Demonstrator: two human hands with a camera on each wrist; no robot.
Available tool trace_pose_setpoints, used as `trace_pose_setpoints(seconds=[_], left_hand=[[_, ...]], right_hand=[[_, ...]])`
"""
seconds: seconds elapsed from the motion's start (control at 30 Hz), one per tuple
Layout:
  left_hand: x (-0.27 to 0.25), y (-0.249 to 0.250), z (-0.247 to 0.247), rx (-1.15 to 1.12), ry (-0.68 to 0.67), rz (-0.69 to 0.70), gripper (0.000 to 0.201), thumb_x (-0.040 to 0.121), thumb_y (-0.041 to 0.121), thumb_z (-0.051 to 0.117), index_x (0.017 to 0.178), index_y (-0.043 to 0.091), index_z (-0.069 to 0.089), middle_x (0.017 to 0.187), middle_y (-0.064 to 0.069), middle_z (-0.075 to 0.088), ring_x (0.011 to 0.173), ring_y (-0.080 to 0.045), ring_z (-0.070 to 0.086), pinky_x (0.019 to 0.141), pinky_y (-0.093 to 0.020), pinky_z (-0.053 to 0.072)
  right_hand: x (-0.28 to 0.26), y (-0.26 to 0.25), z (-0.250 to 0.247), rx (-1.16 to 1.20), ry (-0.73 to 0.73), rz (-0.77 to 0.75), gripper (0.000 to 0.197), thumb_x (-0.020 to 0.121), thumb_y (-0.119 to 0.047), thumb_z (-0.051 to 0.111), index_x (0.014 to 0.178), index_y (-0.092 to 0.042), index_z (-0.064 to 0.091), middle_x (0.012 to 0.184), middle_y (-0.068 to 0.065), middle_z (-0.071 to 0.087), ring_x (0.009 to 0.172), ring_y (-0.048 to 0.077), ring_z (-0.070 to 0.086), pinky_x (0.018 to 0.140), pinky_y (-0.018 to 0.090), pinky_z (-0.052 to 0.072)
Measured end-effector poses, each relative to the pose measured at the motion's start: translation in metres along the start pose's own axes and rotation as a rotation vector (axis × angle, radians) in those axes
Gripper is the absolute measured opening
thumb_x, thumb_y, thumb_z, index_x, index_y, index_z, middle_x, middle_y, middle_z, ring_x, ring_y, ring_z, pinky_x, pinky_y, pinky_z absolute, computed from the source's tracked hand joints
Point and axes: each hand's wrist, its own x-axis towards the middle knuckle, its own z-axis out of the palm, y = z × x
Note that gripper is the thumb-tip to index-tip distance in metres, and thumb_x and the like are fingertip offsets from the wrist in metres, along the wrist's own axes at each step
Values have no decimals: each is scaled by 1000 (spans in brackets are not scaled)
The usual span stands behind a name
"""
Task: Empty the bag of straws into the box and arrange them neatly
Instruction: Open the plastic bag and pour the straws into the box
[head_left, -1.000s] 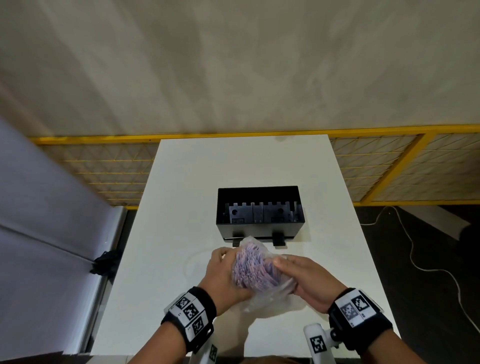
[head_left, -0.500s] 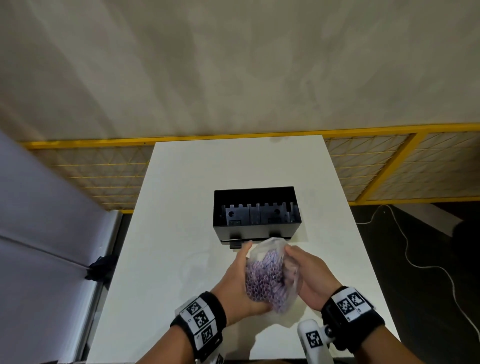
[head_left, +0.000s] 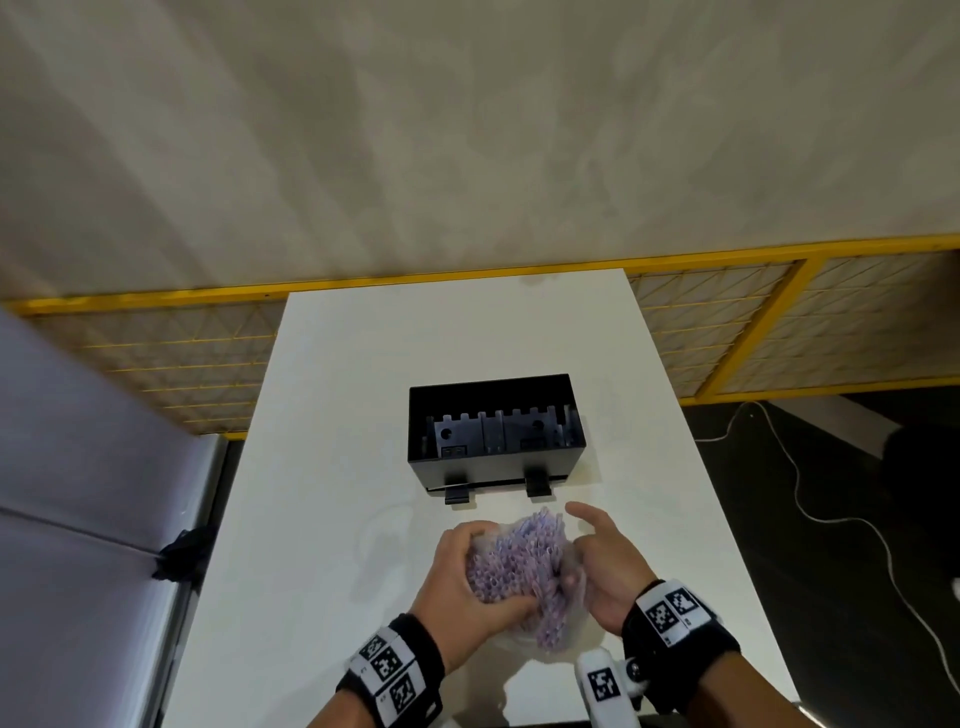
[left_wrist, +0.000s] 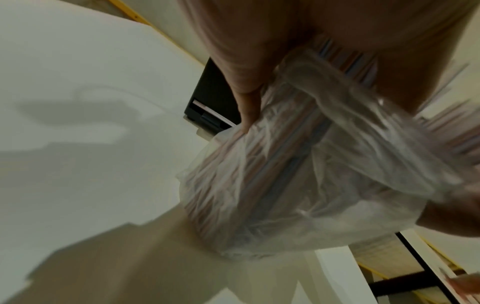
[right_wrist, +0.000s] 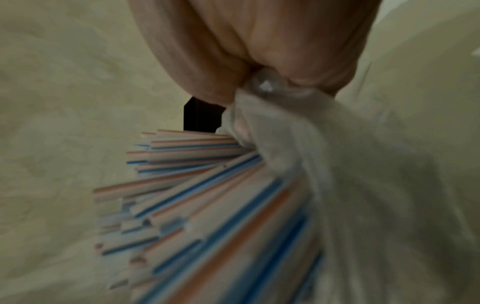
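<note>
Both hands just in front of the box (head_left: 496, 457), over the white table (head_left: 322, 519). Left hand (head_left: 465, 582) wraps the straws (head_left: 519, 558) through the bag (left_wrist: 298, 185). Right hand (head_left: 602, 566) pinches bag plastic, index finger extended. Straw ends fan out of the bag mouth. Beyond them the box sits open-topped, no straws visible inside.

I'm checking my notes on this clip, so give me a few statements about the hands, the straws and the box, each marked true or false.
1. The black rectangular box already holds straws. False: no straws show inside.
2. The left hand grips the bundle of striped plastic straws. True.
3. The right hand pinches the clear plastic bag. True.
4. The box stands on a wooden floor. False: on the white table.
</note>
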Motion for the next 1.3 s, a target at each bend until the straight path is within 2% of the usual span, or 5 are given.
trace_pose_setpoints(seconds=[0.27, 0.53, 0.77, 1.07, 1.3], left_hand=[[11, -7, -13, -68, 104, -41, 79, 57, 55, 92, 123, 62, 49, 124, 14, 50, 113, -1, 57, 82, -15, 55], [19, -1, -18, -208, 112, -86, 72, 55, 56, 94, 118, 50, 59, 125, 1, 61, 112, -11, 65, 94, -35, 58], [14, 8, -16, -256, -3, -37, 104, 48, 41, 103, 135, 32, 48, 134, -1, 58, 119, -17, 65, 93, -38, 59], [8, -2, -24, -74, -111, -9, 125, 50, 59, 96, 151, 47, 23, 140, 26, 40, 126, 18, 43, 92, -4, 45], [27, -11, -24, 155, -125, 35, 94, 53, 55, 94, 130, 62, 41, 115, 16, 46, 112, 2, 56, 97, -23, 54]], right_hand=[[-31, -20, -7, -283, -355, -242, 37, 98, -46, 59, 132, -39, 67, 134, -7, 69, 123, 15, 66, 106, 45, 51], [-35, -7, -7, -1209, -268, -538, 152, 54, -69, 88, 157, -47, -21, 167, -28, -11, 153, 4, 8, 117, 37, 42], [-11, -8, 14, -677, -213, -656, 86, 72, -61, 88, 145, -36, 47, 132, -10, 65, 122, 10, 64, 103, 40, 55], [-6, -8, -4, -577, -290, -615, 24, 83, -37, 80, 106, -32, 75, 102, -6, 78, 95, 8, 73, 83, 25, 57], [-6, -7, -5, -710, -308, -658, 27, 90, -33, 81, 116, -33, 74, 115, -6, 71, 113, 12, 66, 99, 40, 54]])
